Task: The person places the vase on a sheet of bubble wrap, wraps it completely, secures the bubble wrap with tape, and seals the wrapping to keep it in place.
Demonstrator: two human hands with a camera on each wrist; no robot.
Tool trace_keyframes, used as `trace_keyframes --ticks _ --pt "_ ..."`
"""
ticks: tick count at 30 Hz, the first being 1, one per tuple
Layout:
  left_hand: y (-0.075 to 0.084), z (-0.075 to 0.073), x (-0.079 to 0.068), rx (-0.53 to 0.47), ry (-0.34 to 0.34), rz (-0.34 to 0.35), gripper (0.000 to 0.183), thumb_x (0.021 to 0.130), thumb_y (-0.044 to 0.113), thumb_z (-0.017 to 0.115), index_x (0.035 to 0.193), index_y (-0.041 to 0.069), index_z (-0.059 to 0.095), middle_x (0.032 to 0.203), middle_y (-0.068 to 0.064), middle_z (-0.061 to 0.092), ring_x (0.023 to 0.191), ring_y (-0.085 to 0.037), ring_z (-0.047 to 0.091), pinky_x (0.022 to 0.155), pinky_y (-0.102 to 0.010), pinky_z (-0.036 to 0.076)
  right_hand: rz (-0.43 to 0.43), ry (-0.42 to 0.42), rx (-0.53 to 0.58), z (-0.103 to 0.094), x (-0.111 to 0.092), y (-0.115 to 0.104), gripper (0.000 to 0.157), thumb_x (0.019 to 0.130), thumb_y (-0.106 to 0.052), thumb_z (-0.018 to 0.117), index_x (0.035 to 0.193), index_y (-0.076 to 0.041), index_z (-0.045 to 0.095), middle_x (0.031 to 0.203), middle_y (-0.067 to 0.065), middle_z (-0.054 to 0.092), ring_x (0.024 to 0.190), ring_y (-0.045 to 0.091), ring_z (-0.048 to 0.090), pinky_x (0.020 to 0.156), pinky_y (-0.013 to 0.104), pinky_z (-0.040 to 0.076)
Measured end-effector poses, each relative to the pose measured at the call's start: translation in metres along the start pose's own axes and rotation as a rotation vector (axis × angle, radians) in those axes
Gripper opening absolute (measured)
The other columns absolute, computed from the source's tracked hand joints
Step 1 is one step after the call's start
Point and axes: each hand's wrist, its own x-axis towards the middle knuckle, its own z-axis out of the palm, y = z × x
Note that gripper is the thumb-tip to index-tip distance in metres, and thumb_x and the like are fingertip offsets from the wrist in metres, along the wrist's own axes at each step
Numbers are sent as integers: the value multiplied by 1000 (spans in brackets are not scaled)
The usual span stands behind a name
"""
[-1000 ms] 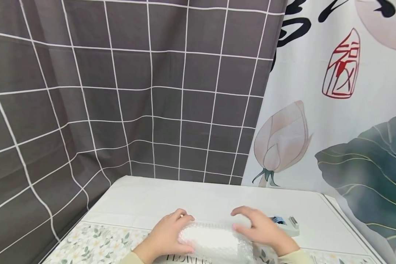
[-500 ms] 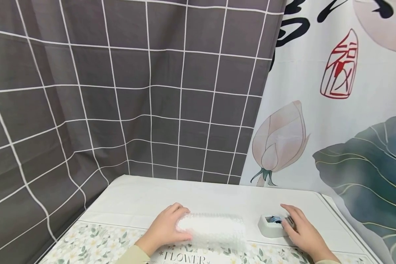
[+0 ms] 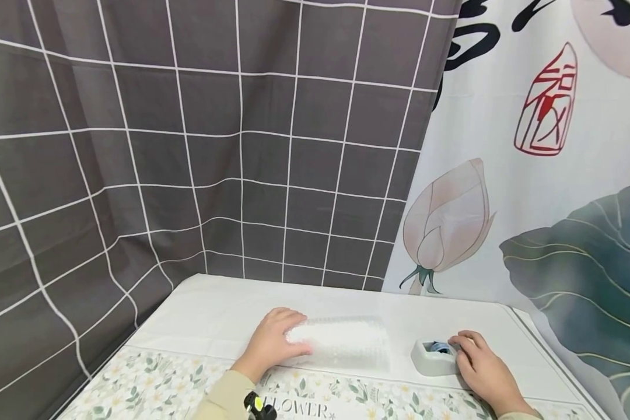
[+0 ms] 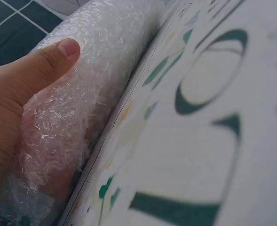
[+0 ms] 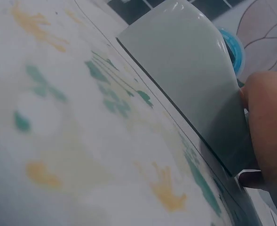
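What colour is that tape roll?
Light blue; the tape roll shows best in the right wrist view.

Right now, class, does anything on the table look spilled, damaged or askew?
Nothing stands out. The left hand holds the bubble-wrapped bundle, the tape dispenser stands upright by the right hand, and no spill or damage shows on the table.

Glossy, bumpy plastic bubble wrap (image 4: 98, 75), smooth tape dispenser (image 5: 185, 80), apparently plastic, matt cloth curtain (image 3: 215, 151)

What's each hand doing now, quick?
Left hand: holding the clear, cylindrical bubble-wrap roll.
Right hand: at the boxy, pale-grey plastic tape dispenser; grip can't be told.
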Motion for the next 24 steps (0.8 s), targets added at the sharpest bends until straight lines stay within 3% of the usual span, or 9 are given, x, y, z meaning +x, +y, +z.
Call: trace_keyframes --ticks 5,14,18,24 --pt "1 -1 1 40 -6 3 75 56 75 64 116 29 60 103 14 49 91 -6 47 84 -32 43 1 2 -3 0 0 0 24 94 -19 41 107 -15 60 120 10 46 96 36 56 76 56 43" --pt "6 -8 5 156 19 9 71 62 75 58 110 24 62 104 7 61 102 -19 50 97 -41 31 10 1 -6 -1 1 0 24 94 -21 38 104 -15 59 118 8 46 92 33 57 73 54 43" --pt "6 -8 4 132 -10 -26 70 64 74 59 113 24 61 110 8 59 104 -17 50 95 -38 35 18 5 -8 -2 2 -1 23 94 -20 38 101 -15 59 116 8 48 90 32 57 73 53 44" --pt "0 -6 3 47 -14 -56 68 63 71 63 114 26 61 104 9 49 95 -11 48 87 -33 42 21 17 -4 -2 2 -2 18 93 -19 40 94 -17 57 113 7 48 85 28 56 70 51 44"
